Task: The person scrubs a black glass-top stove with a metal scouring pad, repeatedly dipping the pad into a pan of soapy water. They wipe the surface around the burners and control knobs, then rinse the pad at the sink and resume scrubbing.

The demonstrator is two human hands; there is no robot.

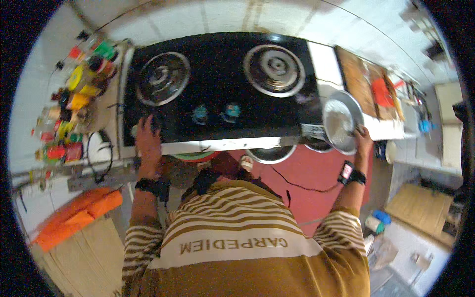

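My right hand [364, 140] grips the near right rim of a shiny metal bowl [338, 120]. The bowl is tilted beside the right end of a black glass gas cooktop [215, 74]; whether the pale patch inside is contents or glare is unclear. Over the cooktop's front left corner, my left hand [148, 143] is spread, with no object visible in its fingers. Whether it touches the glass is hard to tell. Two round burners, left [163, 78] and right [275, 70], have nothing standing on them. Between them are two bluish knobs [200, 113].
Bottles and jars [79, 87] with colourful lids crowd the counter at left. A brown wooden board [354, 80] and a red item [383, 92] lie at right. Below the cooktop's front edge sits another round metal vessel [272, 154]. An orange cloth or sheet [79, 217] hangs lower left.
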